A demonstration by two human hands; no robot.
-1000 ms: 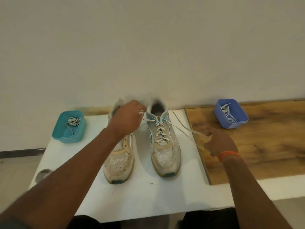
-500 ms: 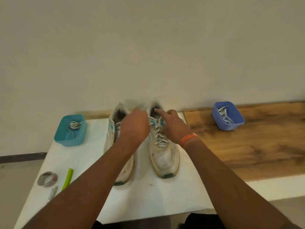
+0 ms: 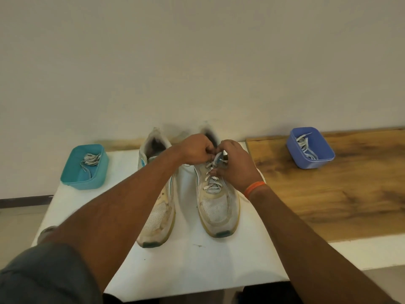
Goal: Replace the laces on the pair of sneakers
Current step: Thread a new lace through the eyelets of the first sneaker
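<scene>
**Both hands meet at the right sneaker's top eyelets**

Left of centre, the left hand (image 3: pixel 196 150) pinches the lace (image 3: pixel 211 173) on the right sneaker (image 3: pixel 217 194); the right hand (image 3: pixel 235 165), a second ago pulling lace sideways, now grips it too. Judged: tightening or knotting.

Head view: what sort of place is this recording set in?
Probably a staged indoor work station rather than a lived-in room: a white table against a bare wall, with a teal tub and a blue tub of laces either side of the sneakers.
</scene>
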